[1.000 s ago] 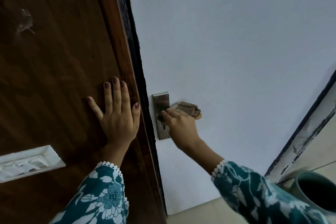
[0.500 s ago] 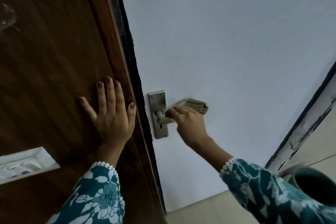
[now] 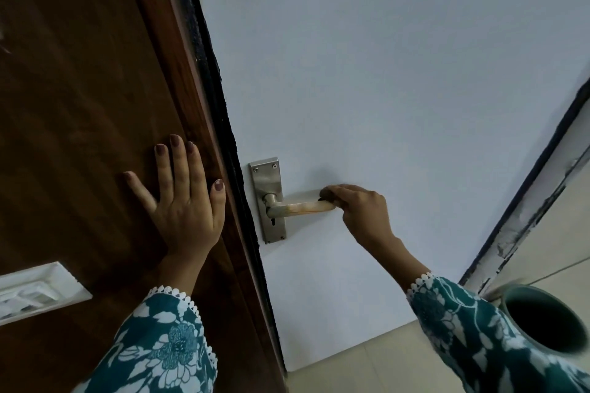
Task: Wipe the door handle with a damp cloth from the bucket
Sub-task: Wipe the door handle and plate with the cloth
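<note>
A metal lever door handle (image 3: pixel 298 209) juts from a steel backplate (image 3: pixel 267 183) on the pale door (image 3: pixel 383 73). My right hand (image 3: pixel 362 212) is closed around the far tip of the lever, with a brownish cloth (image 3: pixel 326 193) bunched under the fingers; only a small dark edge of it shows. Most of the lever is bare, with a tan sheen. My left hand (image 3: pixel 182 198) lies flat with spread fingers on the dark wooden panel (image 3: pixel 79 105) left of the door edge. The teal bucket (image 3: pixel 542 321) stands at the lower right, its inside dark.
A white plastic fitting (image 3: pixel 35 290) is fixed to the wooden panel at lower left. A black door edge strip (image 3: pixel 223 137) runs between panel and door. A worn door frame (image 3: pixel 526 217) slants at the right, with beige floor tiles (image 3: pixel 351 367) below.
My right hand has slid the cloth along the lever from the backplate out to its tip, uncovering most of the handle. The left hand has stayed pressed on the wood.
</note>
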The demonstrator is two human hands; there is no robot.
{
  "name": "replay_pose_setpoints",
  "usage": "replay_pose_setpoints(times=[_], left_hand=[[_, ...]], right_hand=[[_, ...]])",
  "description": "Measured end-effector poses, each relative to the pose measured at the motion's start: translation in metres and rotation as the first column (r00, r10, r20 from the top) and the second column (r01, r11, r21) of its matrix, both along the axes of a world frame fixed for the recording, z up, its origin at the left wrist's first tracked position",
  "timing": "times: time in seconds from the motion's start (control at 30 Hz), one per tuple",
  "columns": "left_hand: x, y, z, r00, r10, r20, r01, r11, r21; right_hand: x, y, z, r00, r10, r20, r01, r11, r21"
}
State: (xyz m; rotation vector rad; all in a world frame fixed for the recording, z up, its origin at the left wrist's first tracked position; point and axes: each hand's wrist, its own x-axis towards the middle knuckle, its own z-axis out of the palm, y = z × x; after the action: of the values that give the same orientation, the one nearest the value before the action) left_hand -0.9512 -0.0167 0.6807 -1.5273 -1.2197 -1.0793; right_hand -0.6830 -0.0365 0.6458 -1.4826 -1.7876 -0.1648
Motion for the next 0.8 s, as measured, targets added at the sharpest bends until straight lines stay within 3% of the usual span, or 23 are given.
replay_pose_setpoints(times=[0.13,0.2,0.23,0.33,0.4,0.5,0.67,0.73,0.8], left_hand=[[-0.001,0.0,0.0,1.0,-0.004,-0.005,0.004,1.0,0.007],[-0.001,0.001,-0.001,1.0,-0.009,-0.01,0.009,1.0,0.011],[-0.001,0.001,-0.001,1.0,-0.013,-0.009,0.013,1.0,0.012],[-0.001,0.002,-0.001,1.0,-0.001,-0.014,0.001,1.0,0.024],[-0.001,0.001,0.0,1.0,-0.006,-0.013,0.006,1.0,0.026],[-0.001,0.001,-0.001,1.0,-0.005,-0.018,0.005,0.999,0.032],[-0.001,0.001,-0.002,1.0,-0.013,-0.012,0.013,1.0,0.023],[-0.001,0.002,-0.001,1.0,-0.001,-0.014,0.002,1.0,0.031],[-0.001,0.003,-0.002,1.0,-0.001,-0.012,0.002,0.999,0.033]], right_hand=[[-0.027,-0.004,0.003,0.998,0.055,0.042,-0.058,0.995,0.083],[-0.025,-0.008,-0.004,0.997,0.03,-0.076,-0.021,0.994,0.108],[-0.021,-0.013,-0.004,0.976,-0.001,-0.216,0.015,0.998,0.063],[-0.013,-0.022,-0.008,0.711,-0.185,-0.678,0.022,0.97,-0.242],[-0.013,-0.021,-0.019,0.531,-0.271,-0.803,-0.03,0.941,-0.338],[-0.021,-0.02,-0.017,0.34,-0.281,-0.898,-0.064,0.945,-0.32],[-0.018,-0.017,0.01,0.485,-0.187,-0.854,-0.024,0.974,-0.227],[-0.019,-0.016,0.002,0.439,-0.222,-0.871,-0.022,0.966,-0.258],[-0.024,-0.018,-0.012,0.293,-0.286,-0.912,-0.052,0.948,-0.314]])
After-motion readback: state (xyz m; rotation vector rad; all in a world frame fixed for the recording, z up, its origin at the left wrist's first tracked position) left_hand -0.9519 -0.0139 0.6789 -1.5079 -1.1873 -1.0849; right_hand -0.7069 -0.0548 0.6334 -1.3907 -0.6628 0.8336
